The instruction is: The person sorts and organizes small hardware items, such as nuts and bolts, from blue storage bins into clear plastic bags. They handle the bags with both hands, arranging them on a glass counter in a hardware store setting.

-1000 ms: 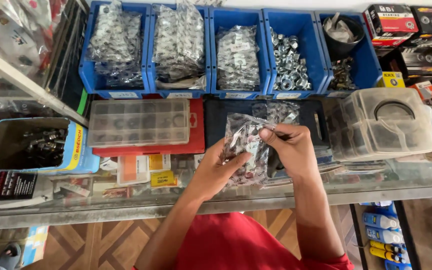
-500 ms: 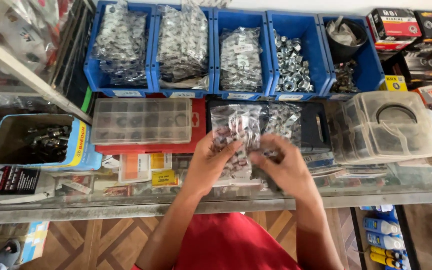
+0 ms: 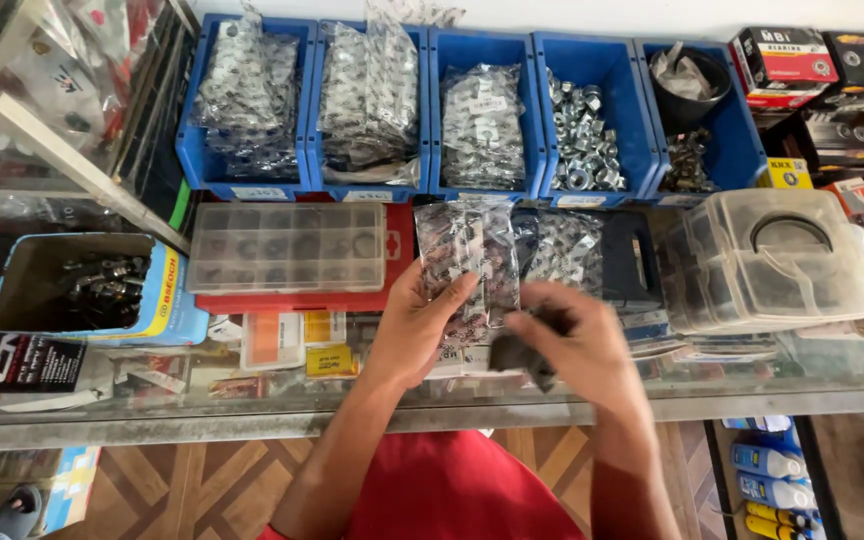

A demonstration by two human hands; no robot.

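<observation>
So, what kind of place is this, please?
Probably a hardware or spare-parts shop: blue bins of loose nuts, a glass counter, and small bagged parts in the left hand.

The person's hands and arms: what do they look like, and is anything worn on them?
Both forearms are bare to the picture's lower edge: no sleeves, gloves, watch or bracelet show. The left hand and right hand carry no visible rings. A red garment covers the body below.

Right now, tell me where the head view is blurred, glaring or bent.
Head view: the right hand is smeared by motion blur, while the left hand and its clear packets stay fairly sharp; the glass counter shows pale reflections; the blue bins bow outward with wide-angle distortion; light is even, shadows soft.
</observation>
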